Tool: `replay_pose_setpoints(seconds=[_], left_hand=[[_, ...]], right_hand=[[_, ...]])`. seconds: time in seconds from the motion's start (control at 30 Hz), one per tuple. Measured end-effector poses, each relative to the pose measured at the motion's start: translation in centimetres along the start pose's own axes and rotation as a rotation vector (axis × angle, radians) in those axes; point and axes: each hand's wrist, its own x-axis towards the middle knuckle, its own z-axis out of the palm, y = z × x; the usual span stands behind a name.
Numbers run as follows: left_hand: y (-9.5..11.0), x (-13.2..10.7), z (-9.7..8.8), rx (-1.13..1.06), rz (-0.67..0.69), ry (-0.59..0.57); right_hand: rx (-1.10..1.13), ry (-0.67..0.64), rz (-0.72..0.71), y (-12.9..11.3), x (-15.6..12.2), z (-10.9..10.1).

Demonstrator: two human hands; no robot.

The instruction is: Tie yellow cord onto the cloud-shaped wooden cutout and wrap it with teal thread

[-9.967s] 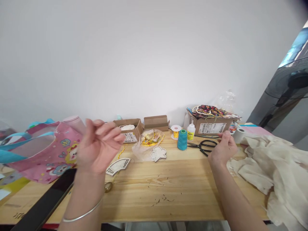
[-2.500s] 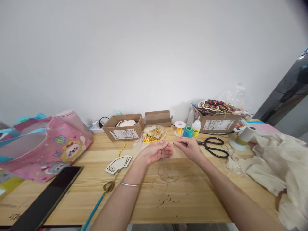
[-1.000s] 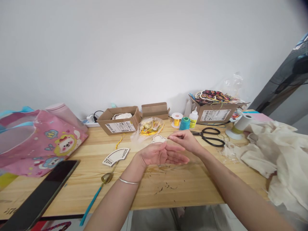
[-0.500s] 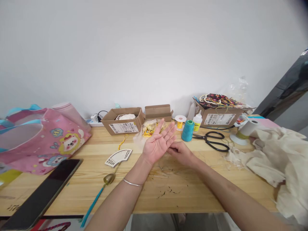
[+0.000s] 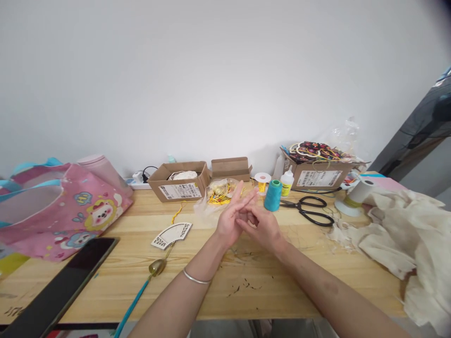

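My left hand is raised over the middle of the wooden table, fingers stretched out and apart, a silver bangle on its wrist. My right hand lies against the left palm with its fingers curled in a pinch; what it holds is too fine to make out. Thin dark thread scraps lie on the wood below the hands. A teal thread spool stands just beyond the hands. A clear bag of yellow cords sits behind the left hand.
A fan-shaped wooden cutout and a teal-handled brass tool lie at left, by a dark tablet and pink bag. Black scissors, glue bottle, cardboard boxes and cream cloth crowd the back and right.
The left hand has turned from palm-up to more upright. The right hand has risen from the table and now presses against the left palm.
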Motion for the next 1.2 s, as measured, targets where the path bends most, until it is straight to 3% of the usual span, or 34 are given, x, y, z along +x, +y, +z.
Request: replay_pose_setpoints(seconds=[0.17, 0.33, 0.5, 0.7, 0.9, 1.0, 1.1, 1.2], left_hand=[[-0.8, -0.2, 0.2, 0.043, -0.012, -0.018], [-1.5, -0.3, 0.0, 0.103, 0.055, -0.05], [-1.0, 0.0, 0.4, -0.001, 0.045, -0.017], [0.9, 0.2, 0.7, -0.155, 0.101, 0.069], [1.1, 0.4, 0.5, -0.202, 0.125, 0.108], [1.3, 0.4, 0.3, -0.236, 0.126, 0.133], [1.6, 0.5, 0.0, -0.276, 0.123, 0.119], [1.6, 0.3, -0.2, -0.319, 0.089, 0.063]], right_hand=[[0.015, -0.03, 0.027, 0.3, 0.0, 0.4], [0.12, -0.147, -0.066, 0.3, -0.3, 0.3], [0.185, -0.223, -0.125, 0.1, -0.4, -0.3], [0.319, -0.221, 0.045, 0.4, -0.3, 0.2], [0.736, -0.197, 0.184, 0.1, 0.0, 0.6], [0.871, -0.211, 0.324, 0.3, 0.1, 0.6], [0.887, -0.207, 0.423, 0.8, 0.2, 0.9], [0.785, -0.239, 0.339, 1.1, 0.0, 1.6]])
